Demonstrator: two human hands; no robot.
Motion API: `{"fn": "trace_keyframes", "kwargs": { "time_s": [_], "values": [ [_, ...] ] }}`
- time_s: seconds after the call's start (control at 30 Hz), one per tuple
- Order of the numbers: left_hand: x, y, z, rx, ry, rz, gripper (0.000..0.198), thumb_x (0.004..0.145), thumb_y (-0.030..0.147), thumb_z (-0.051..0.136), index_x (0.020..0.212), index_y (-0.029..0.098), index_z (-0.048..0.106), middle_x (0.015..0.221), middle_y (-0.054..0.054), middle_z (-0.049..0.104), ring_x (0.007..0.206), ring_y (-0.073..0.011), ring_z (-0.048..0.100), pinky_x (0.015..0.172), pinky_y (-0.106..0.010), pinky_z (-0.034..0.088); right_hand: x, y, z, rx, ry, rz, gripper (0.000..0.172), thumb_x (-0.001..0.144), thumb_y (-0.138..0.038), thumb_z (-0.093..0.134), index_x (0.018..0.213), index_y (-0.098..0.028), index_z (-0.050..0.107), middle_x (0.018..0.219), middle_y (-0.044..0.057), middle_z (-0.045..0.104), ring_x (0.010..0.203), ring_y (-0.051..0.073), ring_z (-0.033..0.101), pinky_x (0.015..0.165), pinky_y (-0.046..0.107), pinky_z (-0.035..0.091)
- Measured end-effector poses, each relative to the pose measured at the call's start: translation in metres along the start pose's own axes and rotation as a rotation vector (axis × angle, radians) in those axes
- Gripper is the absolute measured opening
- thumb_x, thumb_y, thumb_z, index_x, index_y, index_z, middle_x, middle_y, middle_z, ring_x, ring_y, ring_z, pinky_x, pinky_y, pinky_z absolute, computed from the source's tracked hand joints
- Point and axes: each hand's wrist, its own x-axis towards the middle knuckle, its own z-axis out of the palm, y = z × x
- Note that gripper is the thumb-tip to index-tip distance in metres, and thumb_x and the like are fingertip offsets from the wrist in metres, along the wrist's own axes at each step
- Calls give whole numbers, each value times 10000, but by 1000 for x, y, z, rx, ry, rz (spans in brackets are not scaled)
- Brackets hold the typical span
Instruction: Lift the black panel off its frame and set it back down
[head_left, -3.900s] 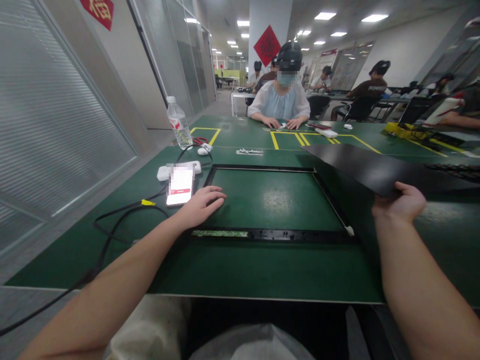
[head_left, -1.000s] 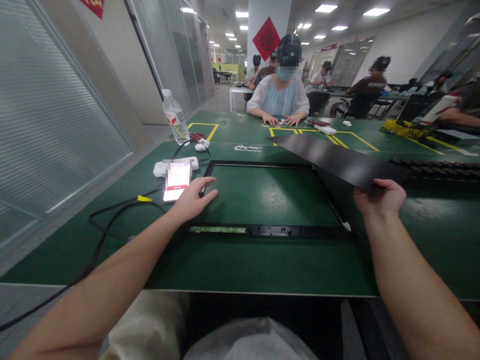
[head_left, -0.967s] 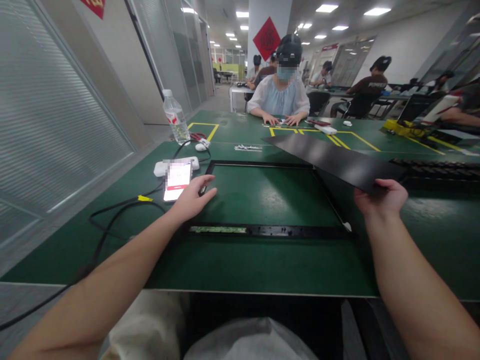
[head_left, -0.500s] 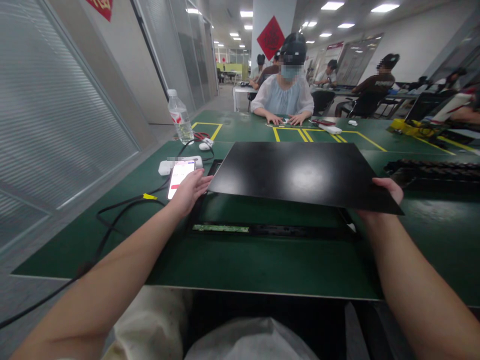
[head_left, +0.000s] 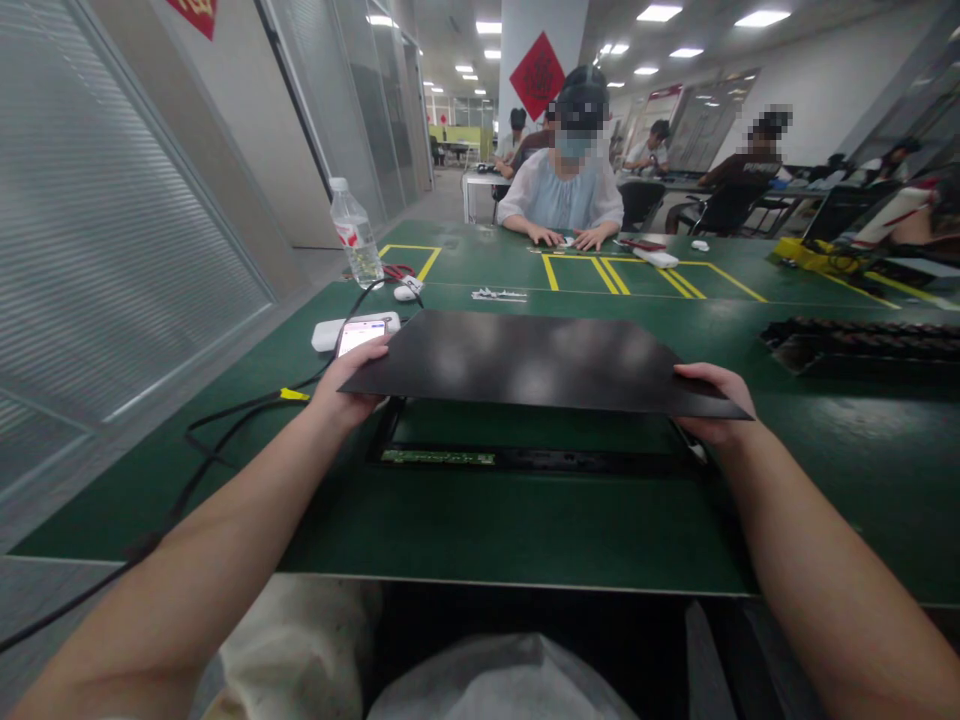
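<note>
A large thin black panel (head_left: 536, 360) hovers flat just above a black rectangular frame (head_left: 525, 459) that lies on the green table (head_left: 480, 530). My left hand (head_left: 345, 385) grips the panel's left edge, thumb on top. My right hand (head_left: 712, 405) holds its right edge, fingers under it. The panel hides most of the frame; only the frame's near bar with a green circuit strip (head_left: 439, 456) shows.
A phone (head_left: 358, 336) and a white box (head_left: 330, 333) lie left of the panel, with black cables (head_left: 225, 420) trailing off. A water bottle (head_left: 355, 238) stands far left. Dark trays (head_left: 862, 340) sit at right. A person (head_left: 564, 190) sits opposite; other people work behind.
My right hand has swung the black panel from the right side to above the frame. My left hand left the frame's edge and took the panel's left edge. The panel has come lower.
</note>
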Motion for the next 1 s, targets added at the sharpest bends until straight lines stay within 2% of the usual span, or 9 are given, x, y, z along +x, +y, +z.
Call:
{"fn": "trace_keyframes", "kwargs": {
  "time_s": [0.1, 0.2, 0.33, 0.5, 0.6, 0.67, 0.77, 0.9, 1.0],
  "values": [
    [-2, 4, 0, -12, -14, 91, 364, 671, 93, 680, 1014, 128, 795, 912, -59, 817, 772, -211, 752, 638, -253, 612, -2, 0, -3, -33, -103, 144, 187, 623, -251, 680, 809, -272, 690, 797, 100, 768, 917, 346, 770, 733, 464, 642],
    [-4, 7, 2, 7, -51, 182, 364, 642, 97, 684, 983, 152, 798, 939, -55, 814, 838, -233, 750, 649, -257, 610, 1, -2, -11, -48, -131, 130, 222, 682, -286, 646, 888, -269, 728, 889, 88, 792, 911, 307, 768, 727, 420, 639],
    [-8, 9, 2, 13, -60, 204, 362, 637, 111, 708, 980, 177, 799, 969, -51, 810, 858, -247, 738, 653, -282, 618, 10, -2, -21, -29, -73, 86, 293, 731, -265, 595, 971, -238, 762, 983, 96, 800, 872, 240, 752, 664, 332, 620],
    [-6, 9, -1, 23, -88, 228, 383, 611, 110, 718, 984, 155, 795, 976, -67, 810, 914, -266, 741, 663, -276, 615, 10, -3, -19, -13, 24, 79, 380, 724, -204, 626, 1092, -252, 707, 901, 87, 796, 823, 219, 746, 663, 310, 611],
    [-3, 7, -3, 26, -95, 223, 406, 610, 117, 709, 1006, 153, 797, 967, -70, 814, 914, -272, 750, 646, -269, 609, 9, -4, -18, -78, 47, 69, 440, 714, -210, 651, 1150, -268, 658, 873, 90, 801, 673, 199, 690, 515, 271, 532],
    [-2, 4, -3, 28, -70, 226, 446, 617, 117, 708, 1052, 158, 800, 985, -66, 822, 935, -272, 757, 694, -281, 622, 10, -4, -19, -127, 62, 77, 431, 719, -234, 658, 1148, -275, 638, 850, 92, 800, 542, 169, 587, 408, 243, 414],
    [-2, -1, -1, 31, -8, 226, 464, 625, 103, 724, 1080, 148, 799, 987, -64, 831, 960, -258, 766, 781, -283, 631, 13, -2, -22, -142, 133, 70, 398, 717, -280, 659, 1114, -277, 627, 812, 100, 794, 457, 145, 468, 358, 237, 287],
    [-5, -7, 4, 36, 78, 209, 442, 613, 65, 750, 1046, 140, 799, 904, -54, 831, 913, -245, 779, 778, -267, 632, 17, 4, -26, -157, 217, 11, 361, 707, -330, 693, 1060, -279, 638, 780, 118, 783, 441, 152, 435, 366, 267, 248],
    [-7, -10, 6, 53, 108, 183, 457, 612, 64, 760, 1059, 152, 796, 860, -46, 823, 850, -241, 780, 728, -270, 632, 18, 5, -28, -183, 232, 15, 298, 766, -404, 668, 1035, -281, 628, 758, 122, 776, 436, 158, 425, 370, 272, 245]
  ]
}}
